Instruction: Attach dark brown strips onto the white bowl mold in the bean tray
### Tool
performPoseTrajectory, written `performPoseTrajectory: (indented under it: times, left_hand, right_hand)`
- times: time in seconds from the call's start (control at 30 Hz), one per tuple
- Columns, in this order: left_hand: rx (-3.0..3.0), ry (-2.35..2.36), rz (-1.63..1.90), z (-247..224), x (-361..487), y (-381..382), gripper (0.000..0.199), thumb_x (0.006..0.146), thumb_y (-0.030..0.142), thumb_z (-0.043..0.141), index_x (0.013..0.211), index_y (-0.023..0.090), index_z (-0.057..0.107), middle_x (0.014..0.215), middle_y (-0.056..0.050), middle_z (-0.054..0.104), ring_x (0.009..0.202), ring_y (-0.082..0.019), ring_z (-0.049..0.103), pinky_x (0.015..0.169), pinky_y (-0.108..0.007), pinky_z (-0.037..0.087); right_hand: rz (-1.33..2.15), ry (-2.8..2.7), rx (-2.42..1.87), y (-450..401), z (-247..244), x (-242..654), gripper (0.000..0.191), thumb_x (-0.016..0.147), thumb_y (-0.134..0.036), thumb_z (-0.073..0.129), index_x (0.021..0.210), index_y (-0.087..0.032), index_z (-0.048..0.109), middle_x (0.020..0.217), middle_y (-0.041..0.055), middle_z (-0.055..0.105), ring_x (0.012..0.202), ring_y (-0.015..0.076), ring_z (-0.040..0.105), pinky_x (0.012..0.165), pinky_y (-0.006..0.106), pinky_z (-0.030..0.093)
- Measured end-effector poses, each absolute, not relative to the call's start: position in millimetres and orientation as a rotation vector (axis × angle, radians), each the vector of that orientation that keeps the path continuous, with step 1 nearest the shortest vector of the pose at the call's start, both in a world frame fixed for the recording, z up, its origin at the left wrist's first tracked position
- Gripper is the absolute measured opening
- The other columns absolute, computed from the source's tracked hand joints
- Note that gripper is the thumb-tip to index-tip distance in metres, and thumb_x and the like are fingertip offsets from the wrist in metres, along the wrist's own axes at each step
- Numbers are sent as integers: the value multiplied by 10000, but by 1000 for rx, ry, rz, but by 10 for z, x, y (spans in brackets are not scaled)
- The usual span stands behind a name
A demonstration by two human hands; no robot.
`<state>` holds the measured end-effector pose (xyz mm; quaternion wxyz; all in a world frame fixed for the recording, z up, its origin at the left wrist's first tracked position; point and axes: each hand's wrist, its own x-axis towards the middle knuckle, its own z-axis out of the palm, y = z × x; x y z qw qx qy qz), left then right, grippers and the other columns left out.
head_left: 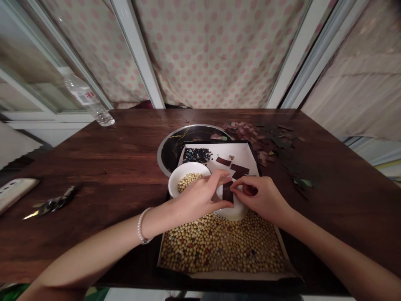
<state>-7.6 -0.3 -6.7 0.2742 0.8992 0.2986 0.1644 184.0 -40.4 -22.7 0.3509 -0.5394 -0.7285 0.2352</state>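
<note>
My left hand (203, 194), with a pearl bracelet at the wrist, holds a dark brown strip (227, 193) between thumb and fingers. My right hand (266, 196) pinches at the strip's right edge, thumb and index finger together. Below them sits a white bowl (234, 212), partly hidden by the hands. Another white bowl (173, 180) with pale beads stands to its left. Both bowls are in a black-edged tray (247, 276) full of yellowish beads at the near end. Dark beads (197, 155) and several brown strips (239, 169) lie at the tray's far end.
Behind the tray is a round metal-rimmed plate (161, 156). Brown and green scraps (247, 130) spread over the wooden table (131, 142) at the back right. A water bottle (89, 100) stands at the back left; keys (54, 203) and a pale case (17, 192) lie left.
</note>
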Motion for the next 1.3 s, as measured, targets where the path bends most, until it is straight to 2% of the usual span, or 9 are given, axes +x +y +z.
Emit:
performPoseTrajectory:
  times: [0.17, 0.3, 0.63, 0.77, 0.9, 1.0, 1.13, 1.3]
  left_hand:
    - [2412, 795, 439, -67, -84, -5, 553, 767, 329, 651, 1185, 195, 314, 1247, -126, 550, 1119, -274, 543, 880, -384, 488]
    - [2417, 811, 426, -79, -86, 2, 521, 772, 353, 635, 1160, 183, 332, 1221, -134, 564, 1052, -277, 584, 838, -390, 505]
    - [2440, 769, 476, -87, -87, 1, 487, 769, 336, 637, 1154, 182, 381, 1191, -127, 577, 1071, -286, 566, 851, -407, 490]
    - [2441, 793, 456, -62, -77, 3, 466, 771, 338, 637, 1136, 187, 390, 1188, -125, 577, 1074, -280, 566, 850, -403, 493]
    - [2440, 819, 400, -35, -68, 5, 465, 767, 344, 639, 1128, 182, 393, 1176, -121, 581, 1063, -283, 570, 847, -414, 496]
    - [2433, 834, 400, -29, -64, 3, 472, 762, 336, 644, 1127, 174, 394, 1168, -124, 584, 1054, -282, 573, 851, -414, 495]
    - [2427, 839, 383, -32, -65, 5, 473, 763, 352, 638, 1132, 175, 400, 1175, -122, 581, 1061, -282, 569, 850, -414, 498]
    - [2432, 815, 416, -41, -78, 10, 485, 764, 340, 637, 1155, 179, 399, 1191, -122, 573, 1060, -277, 572, 822, -399, 516]
  right_hand:
    - [751, -1925, -1382, -411, -202, 1821, 69, 719, -168, 586, 710, -172, 654, 467, -70, 392, 444, 63, 355, 443, 200, 271]
    - [688, -1886, -1408, -391, -210, 1820, 82, 724, -158, 565, 720, -168, 647, 474, -69, 383, 453, 65, 352, 462, 206, 280]
    - [831, -1959, -1367, -405, -182, 1854, 87, 739, -188, 559, 709, -171, 639, 476, -70, 328, 448, 69, 315, 433, 202, 255]
    - [718, -1926, -1397, -385, -175, 1880, 82, 739, -177, 560, 734, -166, 641, 487, -70, 358, 458, 67, 339, 460, 204, 272]
    - [814, -1988, -1360, -373, -182, 1902, 83, 737, -175, 563, 730, -171, 646, 481, -75, 342, 453, 64, 326, 444, 200, 250]
    - [710, -1921, -1387, -377, -187, 1901, 85, 745, -174, 563, 742, -168, 647, 494, -70, 357, 466, 68, 331, 465, 208, 269]
    - [821, -1969, -1360, -382, -193, 1894, 78, 734, -164, 566, 715, -172, 642, 486, -73, 334, 458, 65, 322, 446, 203, 255]
    - [691, -1801, -1379, -372, -219, 1888, 101, 763, -229, 572, 772, -169, 652, 485, -72, 340, 458, 68, 330, 446, 202, 269]
